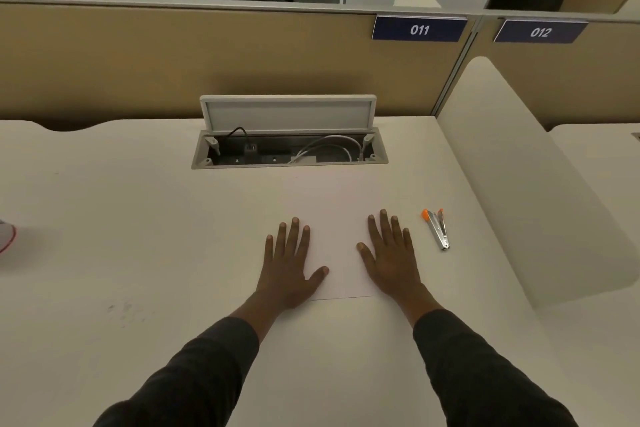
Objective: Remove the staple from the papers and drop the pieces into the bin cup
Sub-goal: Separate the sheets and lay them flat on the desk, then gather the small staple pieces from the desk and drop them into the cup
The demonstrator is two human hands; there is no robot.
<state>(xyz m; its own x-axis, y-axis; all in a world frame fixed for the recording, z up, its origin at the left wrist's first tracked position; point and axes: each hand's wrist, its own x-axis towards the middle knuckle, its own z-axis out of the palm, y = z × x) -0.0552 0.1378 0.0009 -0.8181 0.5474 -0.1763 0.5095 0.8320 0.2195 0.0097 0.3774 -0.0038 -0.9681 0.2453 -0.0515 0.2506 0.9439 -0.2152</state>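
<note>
Papers (341, 239) lay flat, remover (437, 230) unused beside them: the task seemed unstarted.
Left hand (291, 267) and right hand (393, 260) rested flat on them, fingers straight, gripping nothing; no staple showed.

Both hands (289, 263) lie flat on the papers (341, 253), staple remover (437, 229) just right.
</note>
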